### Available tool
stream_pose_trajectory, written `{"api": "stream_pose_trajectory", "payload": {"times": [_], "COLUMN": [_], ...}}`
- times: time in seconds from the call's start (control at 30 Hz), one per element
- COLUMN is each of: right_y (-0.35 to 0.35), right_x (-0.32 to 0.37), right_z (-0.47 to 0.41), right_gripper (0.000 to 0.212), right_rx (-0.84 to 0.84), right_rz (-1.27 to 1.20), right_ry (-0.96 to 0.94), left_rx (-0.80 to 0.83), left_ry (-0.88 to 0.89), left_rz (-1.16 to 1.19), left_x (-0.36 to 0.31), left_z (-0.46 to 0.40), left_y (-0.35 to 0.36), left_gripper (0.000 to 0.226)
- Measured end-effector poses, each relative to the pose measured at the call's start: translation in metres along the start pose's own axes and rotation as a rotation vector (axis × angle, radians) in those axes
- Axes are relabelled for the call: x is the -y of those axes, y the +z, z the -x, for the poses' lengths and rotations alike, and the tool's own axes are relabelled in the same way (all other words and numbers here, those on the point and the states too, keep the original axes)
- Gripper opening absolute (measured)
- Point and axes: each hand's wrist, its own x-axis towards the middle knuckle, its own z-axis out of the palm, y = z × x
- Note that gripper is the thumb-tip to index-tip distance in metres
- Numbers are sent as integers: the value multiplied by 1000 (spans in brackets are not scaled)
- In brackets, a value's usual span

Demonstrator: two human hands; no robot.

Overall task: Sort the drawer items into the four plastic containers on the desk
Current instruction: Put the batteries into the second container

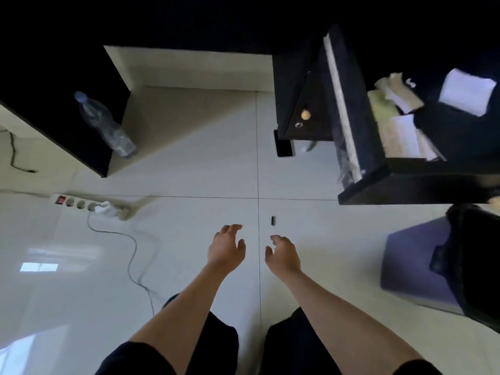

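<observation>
Floor: clip beyond hands.

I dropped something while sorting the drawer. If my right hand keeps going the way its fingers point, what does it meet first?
Probably the small dark object on the floor tile, just ahead of the right hand; depth is unclear.

The floor is pale glossy tile with thin dark grout lines crossing near the middle. A clear plastic bottle stands on it at the far left beside a dark cabinet. A white power strip lies at left with a grey cable trailing toward the viewer. A small dark object (too small to identify) lies just right of the grout line. A purple box sits at right.
</observation>
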Motion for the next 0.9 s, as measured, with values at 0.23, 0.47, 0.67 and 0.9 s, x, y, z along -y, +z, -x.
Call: {"api": "stream_pose_trajectory", "payload": {"times": [0.23, 0.47, 0.67, 0.9], "right_y": [89, 118, 130, 142], "right_x": [-87, -111, -109, -118], "right_z": [-136, -205, -233, -245], "right_gripper": [40, 26, 31, 22], "right_rx": [-180, -268, -323, -416], "right_rz": [-49, -60, -130, -43], "right_ry": [39, 108, 206, 182], "left_rx": [15, 21, 3, 6], "left_ry": [57, 73, 81, 73], "left_rz": [-76, -62, -51, -77], "left_x": [63, 78, 92, 108], "left_z": [-101, -133, -143, -152], "left_y": [115, 163, 172, 177], "left_gripper": [47, 47, 47, 47]}}
